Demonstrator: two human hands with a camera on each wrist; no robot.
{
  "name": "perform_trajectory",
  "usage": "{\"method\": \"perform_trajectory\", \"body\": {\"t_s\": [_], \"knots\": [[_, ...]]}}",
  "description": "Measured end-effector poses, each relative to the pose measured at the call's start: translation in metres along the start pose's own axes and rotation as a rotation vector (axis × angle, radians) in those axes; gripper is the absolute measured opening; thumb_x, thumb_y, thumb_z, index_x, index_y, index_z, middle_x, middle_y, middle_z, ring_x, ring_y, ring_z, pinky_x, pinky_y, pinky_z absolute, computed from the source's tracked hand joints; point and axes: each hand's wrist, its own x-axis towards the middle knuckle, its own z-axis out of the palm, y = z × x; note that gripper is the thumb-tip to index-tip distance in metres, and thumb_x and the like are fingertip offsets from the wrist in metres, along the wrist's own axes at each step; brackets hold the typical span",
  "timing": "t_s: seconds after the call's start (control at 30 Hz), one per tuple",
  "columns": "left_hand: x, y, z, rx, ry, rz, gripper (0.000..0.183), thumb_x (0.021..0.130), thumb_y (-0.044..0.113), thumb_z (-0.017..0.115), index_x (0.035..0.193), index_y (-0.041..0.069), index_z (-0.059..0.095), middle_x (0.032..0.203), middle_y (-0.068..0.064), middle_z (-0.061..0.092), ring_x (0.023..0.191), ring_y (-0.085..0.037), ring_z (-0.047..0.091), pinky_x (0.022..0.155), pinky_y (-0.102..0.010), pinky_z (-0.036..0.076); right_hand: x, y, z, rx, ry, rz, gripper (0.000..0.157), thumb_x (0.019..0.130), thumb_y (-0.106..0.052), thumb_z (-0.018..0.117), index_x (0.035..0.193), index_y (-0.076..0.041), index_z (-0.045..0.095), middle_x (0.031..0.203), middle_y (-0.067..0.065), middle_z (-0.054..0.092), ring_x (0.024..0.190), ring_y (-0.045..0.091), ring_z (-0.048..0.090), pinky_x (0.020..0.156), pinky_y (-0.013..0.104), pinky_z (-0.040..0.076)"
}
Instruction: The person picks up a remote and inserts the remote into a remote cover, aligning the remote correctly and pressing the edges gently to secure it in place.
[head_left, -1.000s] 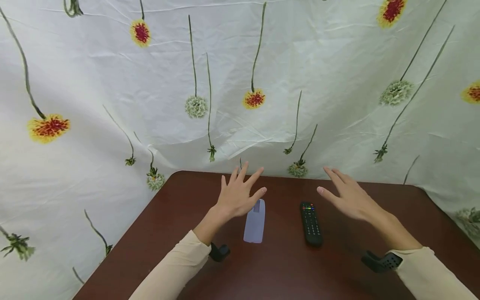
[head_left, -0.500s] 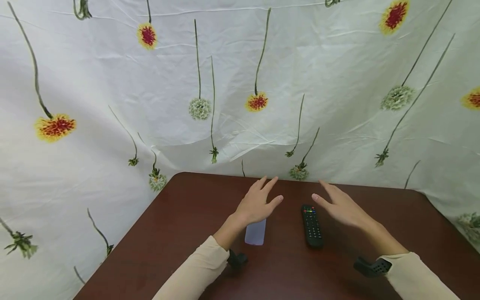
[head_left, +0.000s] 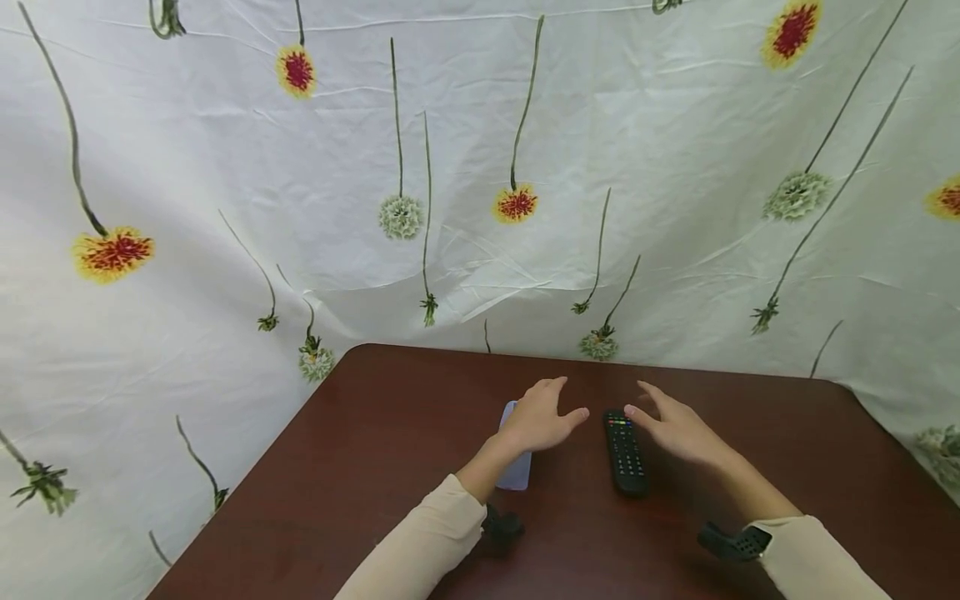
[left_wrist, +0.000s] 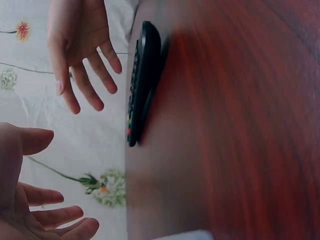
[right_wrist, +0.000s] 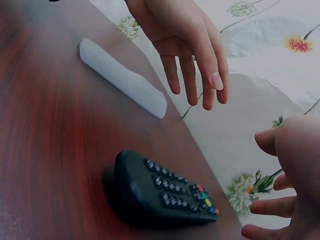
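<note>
A black remote control (head_left: 626,458) with several rows of buttons lies on the dark red-brown table. To its left is a flat, pale lavender, rounded slab (head_left: 515,475), whose kind I cannot tell; part of it is hidden behind my left hand (head_left: 538,418). That hand hovers between slab and remote, fingers loosely bent, holding nothing. My right hand (head_left: 681,429) hangs just right of the remote, thumb near its top end, also holding nothing. In the left wrist view the remote (left_wrist: 145,75) shows side-on. From the right wrist, the slab (right_wrist: 122,77) and the remote (right_wrist: 167,192) both appear.
The table (head_left: 315,483) has rounded far corners. Behind it and along the left hangs a white cloth (head_left: 337,150) printed with red-yellow and pale flowers. A black strap device sits on each wrist, below cream sleeves (head_left: 420,542).
My left hand has moved right and lower, from above the slab toward the remote. The right hand has come down and slightly left. Slab and remote stay on the table.
</note>
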Motion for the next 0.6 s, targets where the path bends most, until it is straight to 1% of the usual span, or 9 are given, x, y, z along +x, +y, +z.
{"method": "perform_trajectory", "body": {"t_s": [0.1, 0.2, 0.33, 0.4, 0.53, 0.6], "knots": [[0.002, 0.001, 0.007, -0.001, -0.016, -0.004, 0.068, 0.104, 0.04, 0.061, 0.156, 0.001, 0.042, 0.155, -0.018, 0.046, 0.142, -0.035, 0.043, 0.111, -0.051, 0.04, -0.002, 0.004, 0.003, 0.008, 0.0, 0.009, 0.073, 0.11, -0.039, 0.052, 0.157, 0.009, 0.026, 0.146, 0.034, 0.048, 0.13, 0.051, 0.05, 0.097, 0.064, 0.046], [0.003, 0.004, 0.014, -0.008, -0.032, 0.005, 0.064, 0.104, 0.035, 0.062, 0.153, -0.001, 0.045, 0.148, -0.018, 0.054, 0.137, -0.034, 0.05, 0.107, -0.049, 0.045, -0.003, 0.008, 0.006, -0.005, 0.002, 0.006, 0.068, 0.109, -0.034, 0.053, 0.154, 0.012, 0.031, 0.138, 0.032, 0.055, 0.124, 0.05, 0.054, 0.095, 0.063, 0.048], [0.005, 0.009, 0.022, -0.035, -0.061, 0.004, 0.061, 0.103, 0.031, 0.064, 0.152, -0.002, 0.047, 0.138, -0.017, 0.062, 0.127, -0.031, 0.058, 0.1, -0.045, 0.051, -0.005, 0.013, 0.011, -0.028, -0.021, 0.023, 0.068, 0.108, -0.033, 0.056, 0.15, 0.016, 0.034, 0.132, 0.03, 0.06, 0.119, 0.049, 0.058, 0.093, 0.061, 0.049], [0.006, 0.012, 0.027, -0.046, -0.07, -0.004, 0.061, 0.102, 0.031, 0.065, 0.15, -0.002, 0.049, 0.134, -0.017, 0.063, 0.124, -0.031, 0.06, 0.098, -0.044, 0.052, -0.005, 0.014, 0.014, -0.031, -0.029, 0.048, 0.069, 0.107, -0.033, 0.058, 0.148, 0.018, 0.036, 0.131, 0.031, 0.06, 0.119, 0.049, 0.057, 0.093, 0.061, 0.049], [0.009, 0.015, 0.036, -0.06, -0.068, -0.048, 0.059, 0.1, 0.032, 0.068, 0.146, -0.003, 0.054, 0.136, -0.018, 0.062, 0.128, -0.032, 0.057, 0.101, -0.043, 0.05, -0.004, 0.015, 0.018, -0.023, -0.025, 0.108, 0.066, 0.106, -0.034, 0.06, 0.143, 0.018, 0.043, 0.129, 0.031, 0.06, 0.119, 0.049, 0.057, 0.093, 0.061, 0.049], [0.01, 0.016, 0.042, -0.075, -0.073, -0.083, 0.059, 0.099, 0.033, 0.07, 0.144, -0.003, 0.057, 0.139, -0.018, 0.06, 0.131, -0.033, 0.055, 0.102, -0.044, 0.05, -0.004, 0.015, 0.018, -0.009, -0.026, 0.14, 0.063, 0.105, -0.034, 0.06, 0.14, 0.018, 0.048, 0.125, 0.028, 0.062, 0.114, 0.046, 0.06, 0.09, 0.059, 0.05]]}}
